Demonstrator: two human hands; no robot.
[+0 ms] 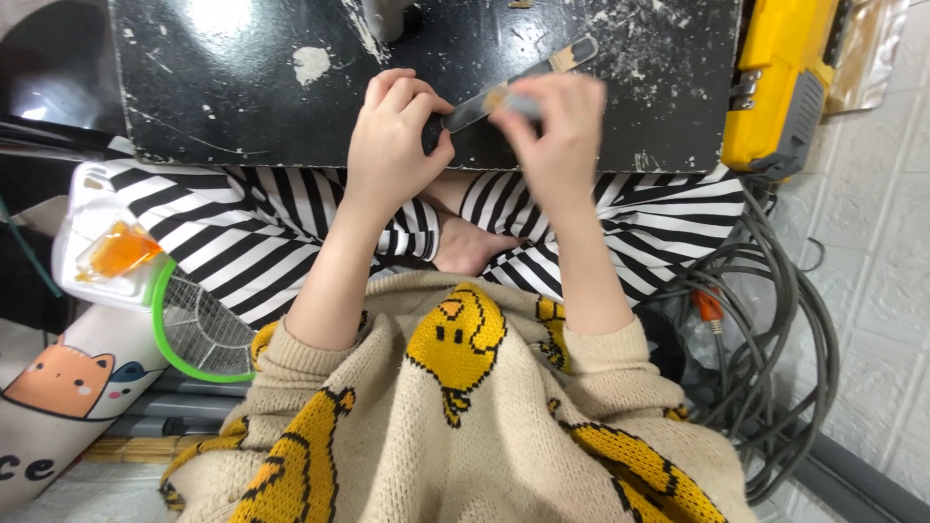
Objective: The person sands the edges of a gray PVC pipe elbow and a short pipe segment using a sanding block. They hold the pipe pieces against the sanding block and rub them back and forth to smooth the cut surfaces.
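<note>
My left hand (392, 136) pinches the near end of a long flat grey stick (547, 64) that slants up to the right over a scuffed black table (242, 87). My right hand (557, 126) is blurred and closed around a small pale object against the middle of the stick; what that object is cannot be told. Both hands hover at the table's near edge, above my lap in striped black-and-white trousers (242, 232).
A yellow tool case (775, 87) stands to the right of the table. Grey cables (775, 329) coil on the floor at right. At left lie a green-rimmed mesh swatter (199, 329), a white device with an orange part (111, 252) and a cat-print cushion (68, 387).
</note>
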